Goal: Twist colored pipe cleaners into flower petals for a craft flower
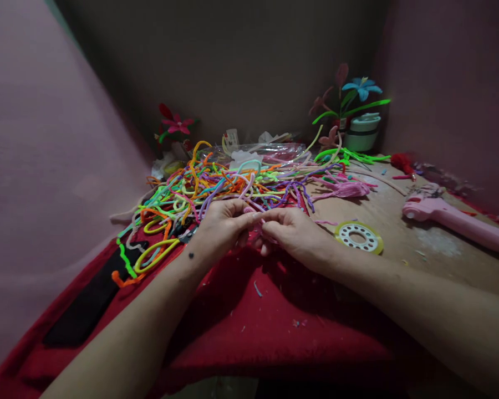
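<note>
Bare forearms [143, 310] cross the near edge of the red-cloth-covered bench [270, 332]; above it, left hand [221, 226] and right hand [290, 231] pinch a thin pink fuzzy stem [249, 210], before a tangled heap of multicoloured fuzzy stems [216, 183] toward the far edge.

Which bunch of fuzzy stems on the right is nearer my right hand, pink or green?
The pink bunch, on the brown board behind the tape roll; the green bunch is farther from your right hand, by the pale pot.
</note>
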A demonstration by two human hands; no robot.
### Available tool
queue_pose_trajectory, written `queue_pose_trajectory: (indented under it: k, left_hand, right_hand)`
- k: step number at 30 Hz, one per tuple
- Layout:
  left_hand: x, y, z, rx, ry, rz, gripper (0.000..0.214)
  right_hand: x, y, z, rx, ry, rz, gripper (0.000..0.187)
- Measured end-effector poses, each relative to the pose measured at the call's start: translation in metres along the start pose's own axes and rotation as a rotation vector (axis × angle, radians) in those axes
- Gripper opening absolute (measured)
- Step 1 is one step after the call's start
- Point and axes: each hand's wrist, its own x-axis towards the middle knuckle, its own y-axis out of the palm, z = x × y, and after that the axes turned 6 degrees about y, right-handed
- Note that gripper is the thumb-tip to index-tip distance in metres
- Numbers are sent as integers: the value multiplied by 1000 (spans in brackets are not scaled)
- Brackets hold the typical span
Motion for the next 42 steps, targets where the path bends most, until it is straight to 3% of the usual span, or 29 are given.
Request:
queue_pose_trajectory:
  k: [6,13,17,20,26,31,35,42]
  left_hand:
    - [3,-5,5,-81,6,34,19]
    - [3,-7,12,-258,-102,13,28]
    - [4,-8,10,-252,1,33,23]
    - [4,-8,9,-241,54,28,18]
    - [4,-3,12,-442,-101,71,22]
    - [4,-4,12,-357,-89,106,20]
    - [2,-5,6,-279,-65,103,23]
    - [-1,0,5,-267,-42,76,22]
  right_hand:
    - [2,-2,1,139,87,61,22]
    - [1,-1,-1,229,98,63,16]
    - [2,-6,-5,297,107,150,14]
    - [2,-7,-4,283,90,140,19]
    - [-1,-4,3,228,97,82,16]
    - [2,-6,-2,159,89,85,14]
    - [2,-7,-7,247,45,146,20]
    - [6,-8,-14,366,126,198,19]
